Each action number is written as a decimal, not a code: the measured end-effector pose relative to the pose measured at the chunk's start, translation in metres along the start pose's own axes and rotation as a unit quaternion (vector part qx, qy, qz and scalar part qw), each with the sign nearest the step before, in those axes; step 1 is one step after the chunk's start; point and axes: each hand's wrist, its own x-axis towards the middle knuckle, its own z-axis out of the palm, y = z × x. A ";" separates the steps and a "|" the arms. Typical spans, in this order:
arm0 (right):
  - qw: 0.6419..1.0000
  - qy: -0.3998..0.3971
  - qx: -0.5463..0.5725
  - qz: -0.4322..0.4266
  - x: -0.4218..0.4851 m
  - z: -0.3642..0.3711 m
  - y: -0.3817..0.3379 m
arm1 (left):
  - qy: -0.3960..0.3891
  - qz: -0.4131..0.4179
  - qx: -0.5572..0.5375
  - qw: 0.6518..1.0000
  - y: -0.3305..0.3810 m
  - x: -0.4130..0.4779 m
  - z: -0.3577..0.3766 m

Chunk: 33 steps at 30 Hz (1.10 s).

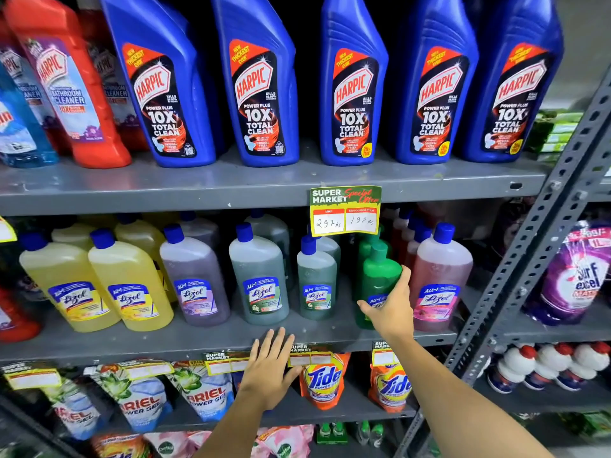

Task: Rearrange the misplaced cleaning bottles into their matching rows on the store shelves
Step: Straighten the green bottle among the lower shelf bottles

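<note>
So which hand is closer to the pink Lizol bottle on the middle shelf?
The right hand. It grips the green bottle directly beside the pink Lizol bottle, almost touching it. The left hand rests flat on the shelf edge, lower and farther left.

We're looking at grey metal store shelving (264, 183), painted and a little scuffed, its boards running wide across our view. On the right a slotted steel upright (529, 256) leans through the frame, bolted where the boards meet it. Behind the top shelf, deep black shadow; light falls from in front, glancing off the board edges. A green and yellow price tag (345, 209) hangs from the upper board's lip, and smaller yellow tags (228, 363) line the one below. Beyond the upright, a second shelving bay (555, 399) carries on rightwards, same grey.
</note>
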 end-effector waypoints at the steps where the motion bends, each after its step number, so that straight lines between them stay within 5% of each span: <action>1: 1.000 0.000 -0.001 0.000 0.000 0.000 0.000 | -0.003 -0.004 0.018 1.000 0.000 0.003 0.002; 13: 1.000 -0.007 -0.028 0.002 -0.006 0.000 0.000 | 0.041 0.014 -0.019 0.999 0.005 -0.002 -0.014; 18: 0.995 0.066 0.077 -0.006 -0.039 -0.003 0.001 | 0.125 0.020 -0.039 0.991 0.006 -0.020 -0.040; 22: 0.972 0.093 0.121 -0.176 -0.061 -0.026 -0.048 | 0.293 0.072 -0.055 0.952 0.022 -0.037 -0.120; 27: 0.848 0.155 0.088 -0.498 -0.045 -0.058 -0.161 | 0.458 0.127 -0.059 0.878 0.018 -0.070 -0.231; 30: 0.820 0.177 0.017 -0.543 -0.034 -0.055 -0.212 | 0.499 0.104 -0.020 0.860 -0.008 -0.084 -0.266; 33: 0.836 0.145 0.009 -0.530 -0.037 -0.034 -0.252 | 0.511 0.069 -0.010 0.857 -0.044 -0.103 -0.284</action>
